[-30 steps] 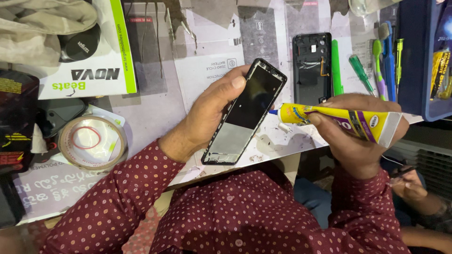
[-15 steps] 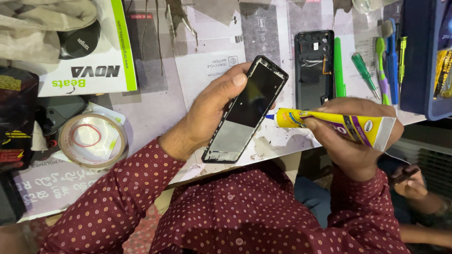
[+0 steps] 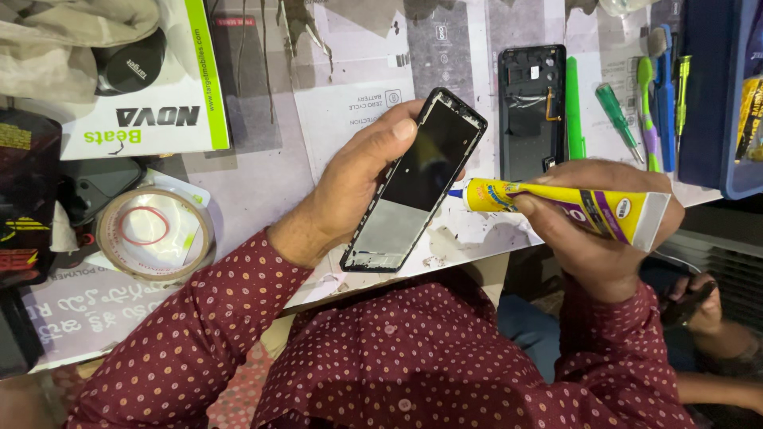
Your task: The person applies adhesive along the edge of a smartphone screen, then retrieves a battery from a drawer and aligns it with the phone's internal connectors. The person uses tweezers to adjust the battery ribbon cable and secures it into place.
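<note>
My left hand (image 3: 358, 179) grips a black phone frame (image 3: 417, 179) with its inner side up, tilted so the top end points to the upper right. My right hand (image 3: 604, 230) squeezes a yellow glue tube (image 3: 564, 205). The tube's blue nozzle touches the frame's right edge near the middle. Both arms wear a maroon dotted shirt.
A second opened phone body (image 3: 531, 111) lies flat on the paper-covered bench beyond the tube. Green and blue tools (image 3: 636, 111) lie to its right beside a blue tray (image 3: 719, 95). A tape roll (image 3: 155, 232) and a white-and-green box (image 3: 151, 87) sit left. Another person's hand (image 3: 699, 306) shows at lower right.
The glue tube's nozzle has moved left, from a little off the frame to touching its right edge. The left hand and frame have stayed put.
</note>
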